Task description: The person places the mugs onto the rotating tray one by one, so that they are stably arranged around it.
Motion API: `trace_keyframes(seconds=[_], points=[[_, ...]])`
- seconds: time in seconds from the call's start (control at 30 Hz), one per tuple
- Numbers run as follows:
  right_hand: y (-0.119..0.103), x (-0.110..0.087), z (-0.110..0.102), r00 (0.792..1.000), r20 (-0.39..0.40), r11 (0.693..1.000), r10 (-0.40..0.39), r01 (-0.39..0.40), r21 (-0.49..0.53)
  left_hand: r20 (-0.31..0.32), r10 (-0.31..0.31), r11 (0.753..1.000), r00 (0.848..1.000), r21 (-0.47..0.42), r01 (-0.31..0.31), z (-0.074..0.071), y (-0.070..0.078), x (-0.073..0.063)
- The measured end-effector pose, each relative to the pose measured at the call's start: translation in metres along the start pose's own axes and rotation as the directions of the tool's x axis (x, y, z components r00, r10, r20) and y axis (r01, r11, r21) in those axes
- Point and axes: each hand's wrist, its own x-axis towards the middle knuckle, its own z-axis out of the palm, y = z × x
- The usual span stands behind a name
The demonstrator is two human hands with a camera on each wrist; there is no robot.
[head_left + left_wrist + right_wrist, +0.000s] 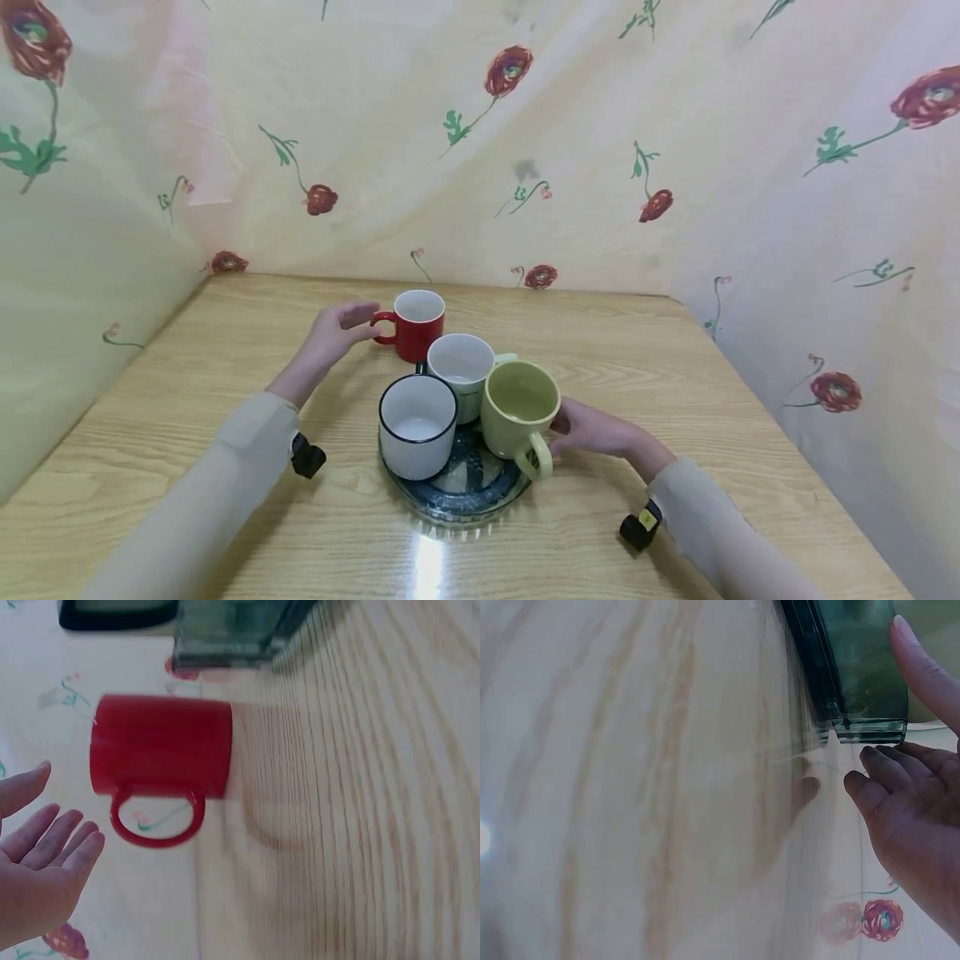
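Observation:
Beside the handle of a red mug (420,337), my left hand (330,337) has its fingers relaxed and holds nothing. The left wrist view shows a small gap between the fingertips and the red mug (161,746). My right hand (596,429) is at the right edge of a round, dark glass dish (480,500), close by a yellow-green mug (502,429). In the right wrist view, the extended thumb overlaps the green glass dish (866,667), with the other fingertips right at its edge. The yellow-green mug stands on the dish, handle toward the front right.
Also on the dish are a white mug with a black rim (416,454) and a white mug with a pale green handle (461,387). The red mug stands on the wooden table (300,533) behind them. Flower-patterned cloth (420,125) hangs behind and at both sides.

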Motion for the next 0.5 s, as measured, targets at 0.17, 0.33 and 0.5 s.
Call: trace_keyframes(seconds=[0.17, 0.33, 0.5], points=[[0.002, -0.002, 0.001, 1.000, -0.006, 1.000, 0.001, -0.001, -0.015, -0.040, -0.021, 1.000, 0.999, -0.016, 0.020, 0.000, -0.009, 0.010], [0.004, -0.001, 0.001, 1.000, 0.000, 1.000, -0.014, 0.014, -0.013, -0.030, -0.059, 0.998, 0.998, -0.006, 0.059, 0.002, -0.011, 0.019], [0.004, 0.001, 0.002, 1.000, -0.001, 1.000, -0.020, 0.020, -0.011, -0.016, -0.096, 0.995, 0.995, -0.010, 0.096, 0.005, -0.013, 0.026]])
